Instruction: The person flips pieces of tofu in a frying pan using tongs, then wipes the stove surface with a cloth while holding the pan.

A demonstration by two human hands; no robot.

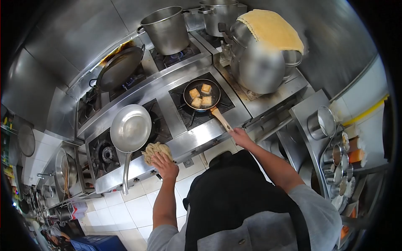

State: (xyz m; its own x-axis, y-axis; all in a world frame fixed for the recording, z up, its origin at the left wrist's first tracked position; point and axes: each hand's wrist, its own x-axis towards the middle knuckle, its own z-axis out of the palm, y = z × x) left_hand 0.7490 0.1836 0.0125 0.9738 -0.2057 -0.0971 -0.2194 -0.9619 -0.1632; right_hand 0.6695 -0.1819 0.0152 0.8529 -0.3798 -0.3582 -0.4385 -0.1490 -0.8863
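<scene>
My right hand [239, 137] is wrapped round the wooden handle [221, 119] of a small dark frying pan [195, 83]. The pan sits on a burner, and several golden-brown blocks that look like tofu [207, 101] lie in it. With its fingers over a bunched beige cloth [154, 148], my left hand [166, 166] grips it at the stove's front edge. Just left of the cloth, a bare silver frying pan [130, 127] rests on the stove, its long metal handle [126, 175] sticking out over the front edge.
A tall stockpot [167, 33] stands over a blue flame at the back, with a dark wok [119, 69] to its left. Large pots at the right carry a yellow cloth [272, 29]. Metal containers [321, 122] line the right-hand counter. A blue crate [98, 242] is at lower left.
</scene>
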